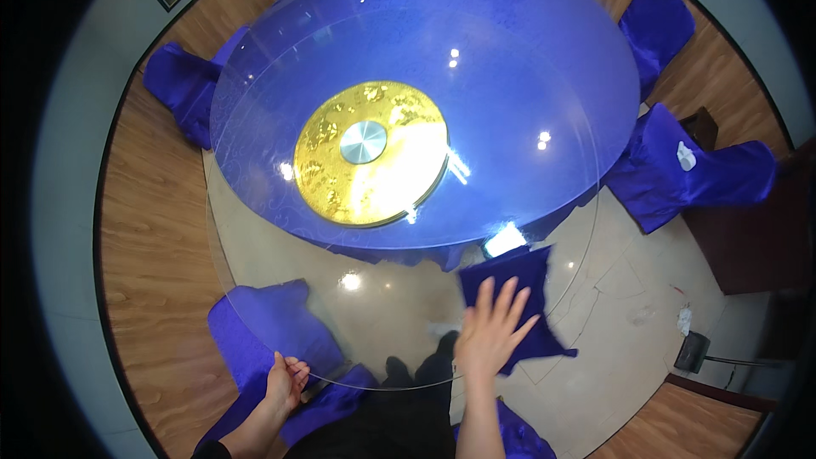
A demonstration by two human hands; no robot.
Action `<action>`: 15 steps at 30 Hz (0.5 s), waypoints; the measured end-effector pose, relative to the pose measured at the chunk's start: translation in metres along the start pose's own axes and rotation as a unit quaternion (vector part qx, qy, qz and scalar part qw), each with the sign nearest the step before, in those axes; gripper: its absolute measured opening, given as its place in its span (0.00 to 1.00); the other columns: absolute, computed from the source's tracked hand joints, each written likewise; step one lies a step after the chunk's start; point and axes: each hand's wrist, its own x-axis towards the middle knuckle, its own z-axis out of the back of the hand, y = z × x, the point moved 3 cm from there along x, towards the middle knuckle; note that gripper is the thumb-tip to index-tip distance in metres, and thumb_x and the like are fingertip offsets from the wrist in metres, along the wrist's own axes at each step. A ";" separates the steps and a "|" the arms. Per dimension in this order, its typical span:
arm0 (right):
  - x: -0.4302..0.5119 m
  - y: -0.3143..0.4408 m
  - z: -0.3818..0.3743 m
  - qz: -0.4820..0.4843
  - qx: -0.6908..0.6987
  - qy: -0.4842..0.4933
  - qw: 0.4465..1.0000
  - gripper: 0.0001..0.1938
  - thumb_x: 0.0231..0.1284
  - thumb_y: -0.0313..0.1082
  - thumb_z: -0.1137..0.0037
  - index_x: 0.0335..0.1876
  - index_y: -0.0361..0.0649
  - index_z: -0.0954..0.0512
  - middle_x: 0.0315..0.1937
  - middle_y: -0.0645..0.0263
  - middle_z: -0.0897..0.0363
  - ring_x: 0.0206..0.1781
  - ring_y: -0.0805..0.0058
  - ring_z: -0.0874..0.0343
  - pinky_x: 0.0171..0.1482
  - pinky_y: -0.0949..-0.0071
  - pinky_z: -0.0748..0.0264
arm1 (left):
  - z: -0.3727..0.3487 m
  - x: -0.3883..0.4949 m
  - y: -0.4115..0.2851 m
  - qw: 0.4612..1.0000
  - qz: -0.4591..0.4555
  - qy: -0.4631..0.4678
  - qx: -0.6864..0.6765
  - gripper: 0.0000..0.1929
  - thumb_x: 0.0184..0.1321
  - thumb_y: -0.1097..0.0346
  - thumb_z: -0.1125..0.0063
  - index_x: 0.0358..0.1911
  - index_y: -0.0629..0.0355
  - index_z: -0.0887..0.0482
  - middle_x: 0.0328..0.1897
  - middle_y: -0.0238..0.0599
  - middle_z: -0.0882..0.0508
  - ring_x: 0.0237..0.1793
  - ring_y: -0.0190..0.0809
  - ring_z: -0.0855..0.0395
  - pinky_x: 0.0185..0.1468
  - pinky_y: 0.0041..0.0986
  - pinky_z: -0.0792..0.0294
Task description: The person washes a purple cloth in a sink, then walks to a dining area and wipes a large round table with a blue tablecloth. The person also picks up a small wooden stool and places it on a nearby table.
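Note:
A large clear round glass tabletop (408,306) overhangs the near side of a round table in a blue-purple cloth (510,108). My left hand (287,379) grips the glass's rim at the near left, thumb on top. My right hand (491,331) lies flat with spread fingers on a dark blue cloth (503,268), at the glass's near right. Part of that cloth reaches past the rim. Beneath the glass, a shiny gold turntable base (325,185) with a silver round hub (363,142) stands on the table.
Purple-covered chairs stand around: near left (274,319), left (185,89), far right (660,29) and right (653,172). A small white object (686,156) rests on the right one. Tiled floor (612,312) shows at right, with a dark object on a thin rod (692,352).

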 end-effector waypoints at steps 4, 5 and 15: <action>-0.072 0.017 0.011 0.098 0.138 0.138 0.976 0.28 0.67 0.47 0.48 0.72 0.53 0.34 0.77 0.56 0.48 0.80 0.53 0.55 0.67 0.30 0.52 | 0.015 0.010 -0.008 0.999 -0.034 0.023 -0.022 0.25 0.73 0.38 0.64 0.33 0.49 0.24 0.28 0.32 0.20 0.33 0.39 0.22 0.48 0.34 0.32; -0.077 0.013 0.003 0.111 0.165 0.148 0.969 0.28 0.67 0.47 0.48 0.71 0.52 0.33 0.77 0.58 0.46 0.80 0.54 0.54 0.67 0.31 0.51 | 0.018 0.015 -0.013 0.999 -0.032 0.022 -0.016 0.24 0.73 0.38 0.63 0.34 0.49 0.24 0.29 0.32 0.20 0.33 0.39 0.22 0.48 0.35 0.31; 0.140 -0.091 0.015 -0.135 0.130 -0.084 0.979 0.44 0.55 0.66 0.42 0.75 0.49 0.39 0.78 0.52 0.55 0.70 0.42 0.38 0.64 0.50 0.33 | 0.034 0.019 -0.014 0.999 0.024 0.047 0.001 0.24 0.71 0.36 0.62 0.35 0.47 0.22 0.33 0.32 0.18 0.37 0.39 0.19 0.51 0.36 0.30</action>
